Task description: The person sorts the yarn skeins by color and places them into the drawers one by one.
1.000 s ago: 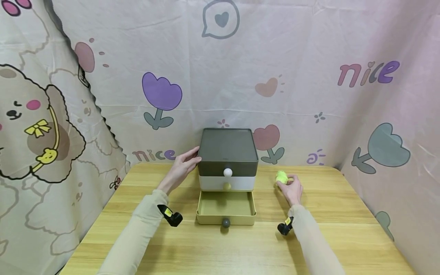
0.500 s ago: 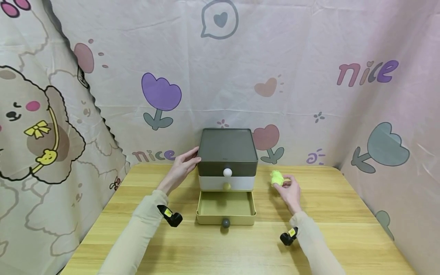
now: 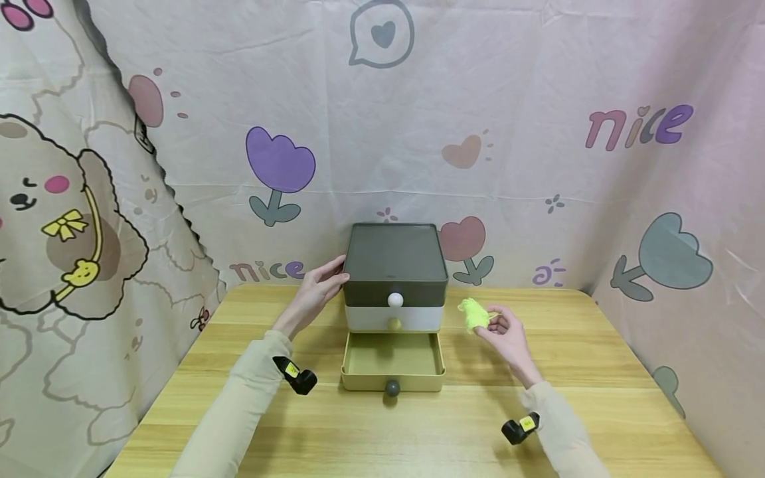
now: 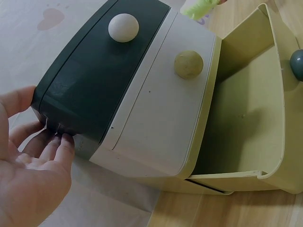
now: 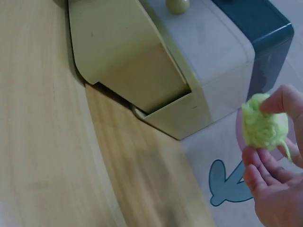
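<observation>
My left hand [image 3: 315, 292] rests against the left side of a small drawer cabinet [image 3: 396, 252], with its fingertips touching the upper dark part near the front corner. In the left wrist view the fingers [image 4: 63, 149] are spread and slightly bent there. My right hand [image 3: 507, 333] pinches a fuzzy yellow-green ball of yarn [image 3: 475, 315] between thumb and fingers, raised to the right of the cabinet. A loose strand hangs from it in the right wrist view. The bottom drawer [image 3: 393, 382] is pulled out; nothing shows inside it.
The cabinet's dark upper drawer has a white knob [image 3: 396, 300], and its white middle drawer [image 3: 364, 318] has a yellowish one; both are closed. A wooden table [image 3: 335, 438] carries everything. Behind hangs a printed curtain [image 3: 382, 133].
My right hand has lifted the ball of yarn from the table's right part and carried it left toward the cabinet. My left hand and the cabinet stay put.
</observation>
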